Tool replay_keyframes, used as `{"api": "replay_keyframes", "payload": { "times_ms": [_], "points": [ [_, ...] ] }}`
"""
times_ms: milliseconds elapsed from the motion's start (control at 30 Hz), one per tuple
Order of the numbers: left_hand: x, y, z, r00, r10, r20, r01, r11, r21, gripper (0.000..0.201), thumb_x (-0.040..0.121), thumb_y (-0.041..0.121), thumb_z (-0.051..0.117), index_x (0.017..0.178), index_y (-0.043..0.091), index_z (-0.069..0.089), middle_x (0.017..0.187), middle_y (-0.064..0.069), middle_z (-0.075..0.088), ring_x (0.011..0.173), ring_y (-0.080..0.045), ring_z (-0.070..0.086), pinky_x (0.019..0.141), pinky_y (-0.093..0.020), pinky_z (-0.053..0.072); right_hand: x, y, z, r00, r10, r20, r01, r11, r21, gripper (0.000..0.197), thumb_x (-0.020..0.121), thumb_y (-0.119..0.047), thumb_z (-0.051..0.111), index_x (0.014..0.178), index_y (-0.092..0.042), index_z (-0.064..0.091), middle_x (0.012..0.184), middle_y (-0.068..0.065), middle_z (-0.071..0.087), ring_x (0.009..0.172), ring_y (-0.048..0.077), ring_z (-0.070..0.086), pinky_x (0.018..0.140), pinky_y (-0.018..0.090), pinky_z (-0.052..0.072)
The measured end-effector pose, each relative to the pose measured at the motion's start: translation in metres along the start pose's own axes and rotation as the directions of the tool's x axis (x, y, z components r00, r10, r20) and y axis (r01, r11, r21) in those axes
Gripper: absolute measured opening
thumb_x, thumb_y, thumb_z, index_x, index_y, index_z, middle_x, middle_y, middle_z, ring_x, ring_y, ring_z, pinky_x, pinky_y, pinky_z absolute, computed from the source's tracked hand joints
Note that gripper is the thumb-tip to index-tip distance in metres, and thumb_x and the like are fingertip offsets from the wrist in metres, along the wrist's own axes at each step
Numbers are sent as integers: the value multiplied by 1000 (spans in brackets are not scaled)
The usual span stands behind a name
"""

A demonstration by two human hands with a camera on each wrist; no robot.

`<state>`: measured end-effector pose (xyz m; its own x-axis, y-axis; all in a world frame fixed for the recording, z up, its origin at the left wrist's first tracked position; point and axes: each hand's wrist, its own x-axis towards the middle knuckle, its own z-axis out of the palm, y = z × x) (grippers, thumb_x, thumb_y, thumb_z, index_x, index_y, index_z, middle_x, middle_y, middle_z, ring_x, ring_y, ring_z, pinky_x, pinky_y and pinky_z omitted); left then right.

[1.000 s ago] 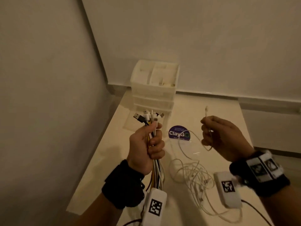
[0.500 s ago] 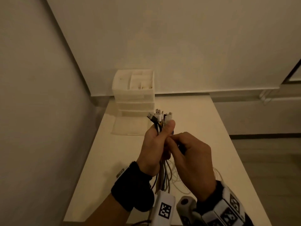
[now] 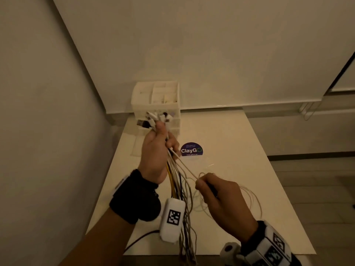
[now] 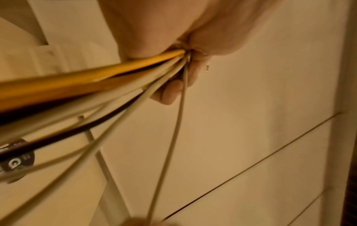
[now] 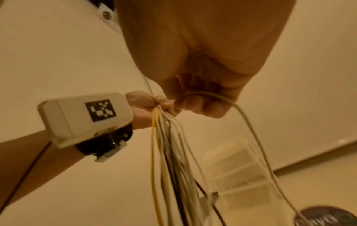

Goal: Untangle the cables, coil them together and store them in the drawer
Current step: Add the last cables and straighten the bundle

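A: Start at the left. What is over there?

B: A bare wall, then the table edge. At the back corner of the table stands a white drawer unit with divided trays on top. It sits right behind the raised left hand, so the plugs overlap it in the head view.

A: And that hand?

B: Its fingers are curled tight round the bunch of cables. The plug ends fan out above the thumb; the cords, white, yellow and one dark, hang down below the fist and trail past the near table edge. The left wrist view shows the cords squeezed between palm and fingers.

A: What is in the way below it?

B: The white wrist camera with its black square marker hangs in front of the dangling cords and hides part of them.

A: Further right?

B: A round dark sticker reading "ClayGo" lies flat on the table, just right of the left hand. Lower, the right hand pinches a thin white cord between thumb and fingers; that cord runs taut up to the left fist. Loose loops of thin cord spill round the right hand, above the tabletop.

A: Far right?

B: Floor and the wall's baseboard.
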<state>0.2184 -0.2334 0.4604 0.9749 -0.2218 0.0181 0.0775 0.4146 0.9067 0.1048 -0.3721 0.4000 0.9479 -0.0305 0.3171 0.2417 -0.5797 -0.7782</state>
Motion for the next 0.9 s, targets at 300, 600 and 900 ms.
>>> {"api": "replay_keyframes", "payload": {
  "times_ms": [300, 600, 900],
  "points": [
    [17, 40, -20, 992, 121, 40, -117, 990, -85, 40, 101, 48, 29, 74, 22, 41, 56, 8, 29, 38, -5, 23, 39, -17, 28, 23, 60, -14, 994, 45, 104, -48, 998, 32, 27, 96, -32, 55, 78, -14, 65, 63, -13, 59, 59, 4, 54, 60, 15, 40],
    [-5, 13, -15, 965, 6, 264, -169, 782, 600, 12, 78, 16, 79, 84, 12, 69, 45, 15, 49, 36, 1, 42, 40, -13, 34, 59, 67, -20, 975, 222, 23, -223, 966, 129, 39, 88, -15, 65, 56, -4, 47, 51, -1, 41, 51, 7, 35, 53, 21, 32],
    [4, -45, 4, 976, -33, 214, -129, 707, 695, 21, 85, 24, 72, 104, 16, 71, 83, 13, 71, 77, -1, 65, 70, -16, 46, 83, 28, -36, 988, 90, 128, -130, 925, 357, 23, 84, -9, 53, 62, -12, 60, 56, -7, 52, 54, 7, 43, 54, 18, 36]
  ]
}}
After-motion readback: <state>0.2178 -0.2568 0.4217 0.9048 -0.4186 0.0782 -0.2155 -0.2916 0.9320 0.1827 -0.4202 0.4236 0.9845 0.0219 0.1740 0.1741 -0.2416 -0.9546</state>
